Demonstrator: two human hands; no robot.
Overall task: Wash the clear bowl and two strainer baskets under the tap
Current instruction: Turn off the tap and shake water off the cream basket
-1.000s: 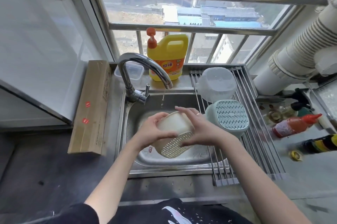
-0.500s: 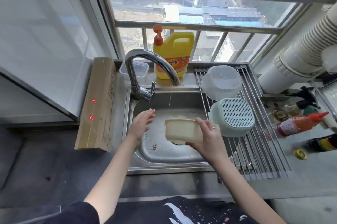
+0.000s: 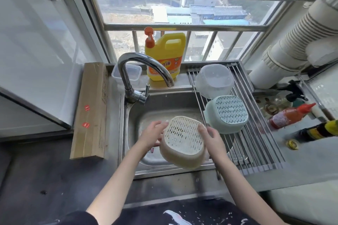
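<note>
**Steel sink under a barred window**

Steel sink (image 3: 131, 133) holds the action: left hand (image 3: 152, 134) and right hand (image 3: 213, 137) grasp the cream strainer (image 3: 183, 139) upside down, its slotted base up. At two o'clock, the green strainer (image 3: 226, 113) and clear bowl (image 3: 214, 80) sit inverted on the rack (image 3: 256, 144). Tap (image 3: 144, 71) at twelve.

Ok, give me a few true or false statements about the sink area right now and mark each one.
1. Both hands hold the cream strainer basket over the sink, left hand and right hand on its sides. True.
2. The cream basket is upright, opening facing up. False: its perforated bottom faces up.
3. The green strainer basket lies on the drying rack. True.
4. The clear bowl sits inside the sink. False: it is on the rack, behind the green basket.
5. The yellow detergent jug stands behind the tap. True.
</note>
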